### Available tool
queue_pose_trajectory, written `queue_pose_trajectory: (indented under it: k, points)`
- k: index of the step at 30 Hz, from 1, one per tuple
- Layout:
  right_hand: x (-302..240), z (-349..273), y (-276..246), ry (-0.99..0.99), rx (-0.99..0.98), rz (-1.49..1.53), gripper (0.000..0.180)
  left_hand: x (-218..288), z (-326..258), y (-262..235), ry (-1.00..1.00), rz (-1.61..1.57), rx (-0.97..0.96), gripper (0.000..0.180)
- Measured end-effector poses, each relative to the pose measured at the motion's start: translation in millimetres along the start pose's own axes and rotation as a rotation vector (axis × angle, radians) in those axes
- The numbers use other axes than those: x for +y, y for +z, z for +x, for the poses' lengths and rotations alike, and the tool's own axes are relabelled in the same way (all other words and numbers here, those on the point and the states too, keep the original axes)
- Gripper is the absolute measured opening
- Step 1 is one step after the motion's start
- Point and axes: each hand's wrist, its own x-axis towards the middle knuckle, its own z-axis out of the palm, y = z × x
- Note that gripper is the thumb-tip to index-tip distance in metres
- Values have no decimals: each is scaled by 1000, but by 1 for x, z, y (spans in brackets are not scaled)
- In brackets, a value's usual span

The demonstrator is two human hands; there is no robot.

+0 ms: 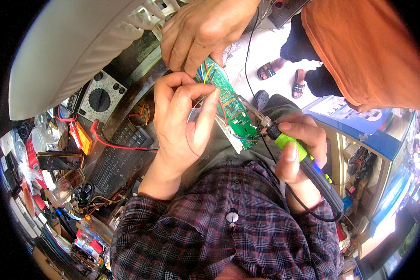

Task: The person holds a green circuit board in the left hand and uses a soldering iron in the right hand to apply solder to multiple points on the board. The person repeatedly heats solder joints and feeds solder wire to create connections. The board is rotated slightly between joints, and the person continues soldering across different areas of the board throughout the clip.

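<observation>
A soldering iron (308, 170) with a black and lime-green handle is gripped in my right hand (299, 144). Its metal tip points up and left, over a long green circuit board (231, 105). My left hand (182, 119) is closed in a pinch by the board's left edge, and a thin strand of wire (188, 135) hangs in a loop from its fingers. Another person's hand (198, 35) reaches down from the top and grips the board's upper end. Coloured wires (209, 73) stand up from the board beside that hand. What the iron's tip touches is hard to make out.
A white analogue multimeter (100, 99) with a red lead lies left, near a black keyboard (119, 156) and cluttered tools. A white ridged casing (74, 51) fills the upper left. A person in orange (368, 51) stands at right, by a glass-topped counter with a blue folder (347, 114).
</observation>
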Motion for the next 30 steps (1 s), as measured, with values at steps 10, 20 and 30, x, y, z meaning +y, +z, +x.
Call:
queue_pose_trajectory:
  k: [10, 20, 30]
  points:
    - [4, 0, 3, -15, -3, 36, 24, 2, 1, -1, 0, 22, -15, 18]
    - [4, 2, 4, -28, 4, 43, 21, 2, 1, 0, -6, 24, -7, 19]
    - [4, -1, 4, 8, 5, 64, 21, 0, 0, 1, 4, 21, -9, 18]
